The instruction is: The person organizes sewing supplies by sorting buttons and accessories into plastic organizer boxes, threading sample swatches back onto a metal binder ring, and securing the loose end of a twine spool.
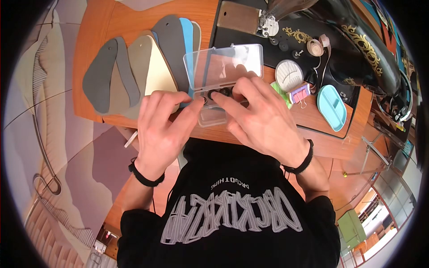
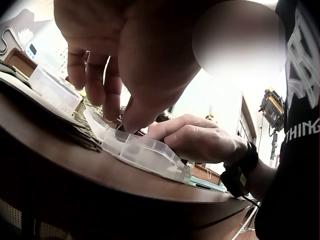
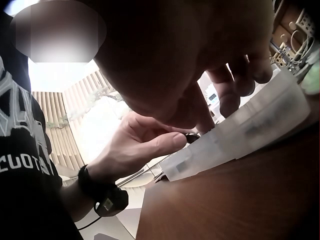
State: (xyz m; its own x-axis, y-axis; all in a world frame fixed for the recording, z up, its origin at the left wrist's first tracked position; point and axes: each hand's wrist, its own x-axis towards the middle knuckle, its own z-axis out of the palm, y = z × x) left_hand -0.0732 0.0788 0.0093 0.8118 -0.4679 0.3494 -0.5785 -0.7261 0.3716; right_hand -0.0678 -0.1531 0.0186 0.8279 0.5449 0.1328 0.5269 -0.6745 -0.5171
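A clear plastic compartment box [image 1: 213, 117] lies on the table with its transparent lid [image 1: 225, 67] raised. My left hand [image 1: 163, 125] is at the box's left end, thumb and finger pinching a small dark round piece [image 3: 191, 137]. From the other side my right hand [image 1: 263, 114] reaches over the box. Its index finger points down into a compartment beside another dark round piece [image 1: 211, 94], while the thumb stands apart near the front edge. More dark pieces [image 1: 225, 91] sit in the box, partly hidden by the right fingers.
Large flat grey, cream and blue sheets [image 1: 167, 49] lie left of the box. Behind stands a black sewing machine [image 1: 366, 49] with gold ornament. To the right are a round pincushion-like disc [image 1: 288, 75], a pink binder clip [image 1: 300, 94] and a turquoise divided tray [image 1: 332, 108].
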